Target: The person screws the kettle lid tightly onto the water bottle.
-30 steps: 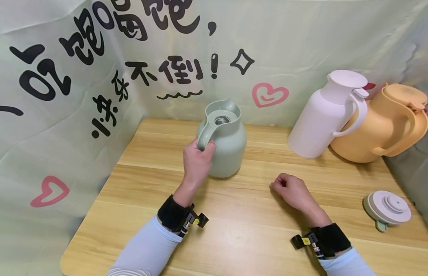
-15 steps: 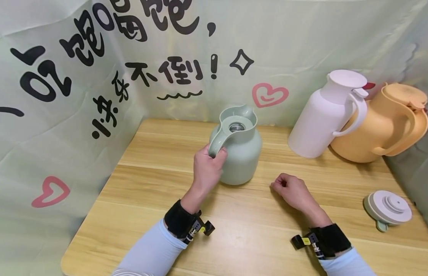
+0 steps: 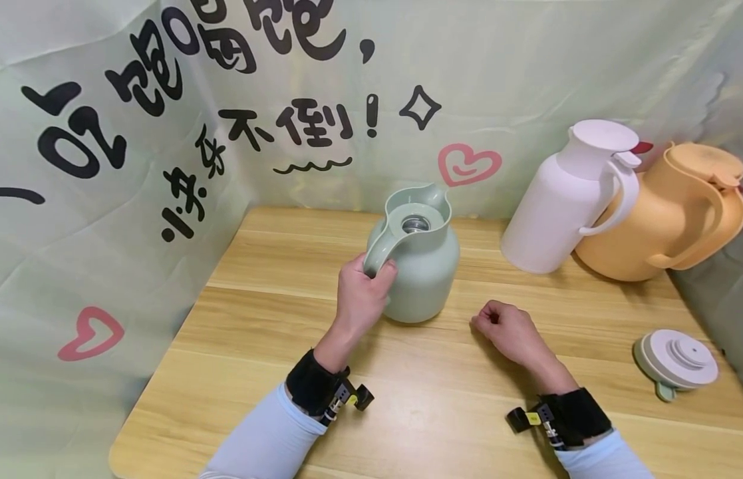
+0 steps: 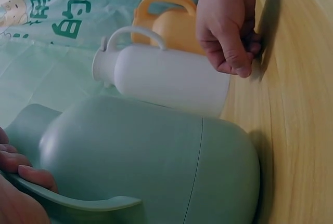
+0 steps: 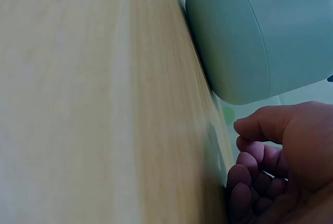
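Observation:
My left hand [image 3: 362, 286] grips the handle of a green thermos jug [image 3: 422, 276], its thumb along the handle. The jug is upright with its base right at the tabletop, and its lidless mouth shows a shiny inner neck. In the left wrist view the jug's body [image 4: 140, 151] fills the lower part, and curled fingers [image 4: 26, 167] wrap the handle. To the right of the jug my right hand [image 3: 511, 332] rests at the table with loosely curled fingers, holding nothing. The right wrist view has these fingers [image 5: 255, 161] near the jug's base.
A white thermos jug [image 3: 541, 213] and an orange one [image 3: 640, 226] stand at the back right. A round lid [image 3: 676, 359] lies upside down at the right of the wooden table [image 3: 227, 359]. Printed cloth [image 3: 527, 66] rises behind the table.
My left hand has brought the green thermos jug to the right and slightly nearer, mostly in the first half second. My right hand has stayed in place.

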Motion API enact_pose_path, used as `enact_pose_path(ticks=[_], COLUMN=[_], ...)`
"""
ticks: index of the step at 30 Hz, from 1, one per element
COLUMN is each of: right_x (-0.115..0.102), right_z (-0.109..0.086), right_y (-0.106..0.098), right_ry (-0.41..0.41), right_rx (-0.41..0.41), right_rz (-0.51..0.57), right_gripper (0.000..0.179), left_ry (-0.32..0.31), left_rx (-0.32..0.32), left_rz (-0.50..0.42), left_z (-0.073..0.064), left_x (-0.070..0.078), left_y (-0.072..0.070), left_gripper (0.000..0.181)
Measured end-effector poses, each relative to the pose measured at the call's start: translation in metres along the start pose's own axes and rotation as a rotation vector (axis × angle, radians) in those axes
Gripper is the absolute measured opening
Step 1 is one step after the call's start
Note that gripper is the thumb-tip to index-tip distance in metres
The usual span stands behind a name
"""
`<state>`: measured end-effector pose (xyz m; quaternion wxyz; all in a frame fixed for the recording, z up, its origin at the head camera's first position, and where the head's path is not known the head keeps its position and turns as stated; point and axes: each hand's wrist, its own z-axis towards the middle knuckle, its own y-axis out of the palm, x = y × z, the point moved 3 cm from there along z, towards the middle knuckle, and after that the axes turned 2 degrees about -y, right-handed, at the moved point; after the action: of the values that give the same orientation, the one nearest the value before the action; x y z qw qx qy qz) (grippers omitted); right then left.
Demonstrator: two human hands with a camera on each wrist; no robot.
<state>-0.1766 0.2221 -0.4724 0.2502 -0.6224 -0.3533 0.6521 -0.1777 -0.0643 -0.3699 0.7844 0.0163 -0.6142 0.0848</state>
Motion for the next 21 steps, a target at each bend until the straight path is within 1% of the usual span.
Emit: enact_pose_path(ticks=[9, 14, 18, 21], right_x=[0.006, 0.006, 0.009, 0.017], right_z=[-0.004, -0.007, -0.011, -0.017], right_y=[-0.002, -0.006, -0.016, -0.03], right_ry=[0.0, 0.01, 0.028, 0.05], right_rx=[0.012, 0.042, 0.108, 0.192], right_rz=[-0.009, 0.047, 0.086, 0.068], right_gripper=[0.017, 0.019, 0.023, 0.024], left_ry=[-0.024, -0.038, -0.049, -0.053], left_rx=[-0.041, -0.037, -0.029, -0.033], left_rz=[-0.002, 0.028, 0.054, 0.06], left_z=[0.0, 0.0, 0.001, 0.002], left_x=[-0.003, 0.0, 0.001, 0.001], left_y=[0.003, 0.001, -0.003, -0.003], left_gripper=[0.029, 0.026, 0.026, 0.027])
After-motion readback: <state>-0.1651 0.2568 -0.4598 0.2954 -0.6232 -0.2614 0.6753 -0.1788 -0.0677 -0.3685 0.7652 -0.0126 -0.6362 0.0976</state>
